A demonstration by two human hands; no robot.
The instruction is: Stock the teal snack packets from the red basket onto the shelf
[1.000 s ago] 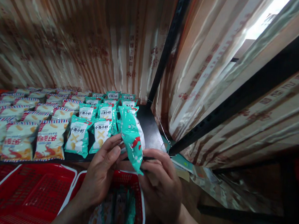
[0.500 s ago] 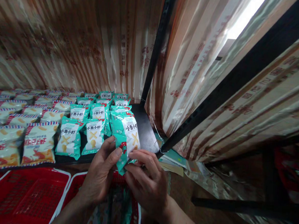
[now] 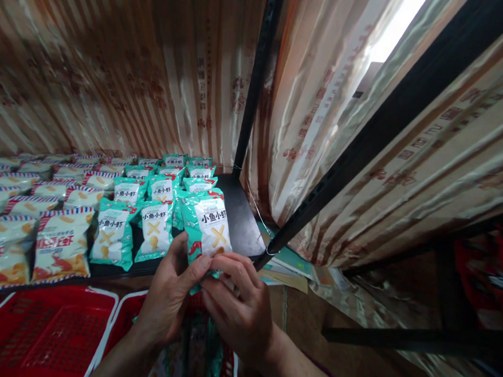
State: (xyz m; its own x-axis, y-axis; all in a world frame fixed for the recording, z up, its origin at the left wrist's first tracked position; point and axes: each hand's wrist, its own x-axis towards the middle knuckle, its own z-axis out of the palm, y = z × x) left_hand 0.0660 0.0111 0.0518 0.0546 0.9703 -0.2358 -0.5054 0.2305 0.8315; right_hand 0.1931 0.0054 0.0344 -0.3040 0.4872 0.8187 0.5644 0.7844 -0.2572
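A teal and white snack bag, printed with dark characters and a yellow cross-shaped snack, is held upright in front of the shelf's right end. My left hand grips its lower left side, thumb on the front. The fingers of my right hand pinch the bottom edge at the right; part of that edge is hidden behind them. Just left of the held bag stand more teal bags in rows on the black shelf.
Rows of white and orange snack bags with striped tops fill the shelf's left. Below sit red baskets; the right one holds teal bags. Black metal posts slant up at the right, before striped, printed sheeting.
The held bag has turned so its front faces me more squarely. My right fingers have shifted left along its bottom edge, closer to my left thumb. The view has moved slightly.
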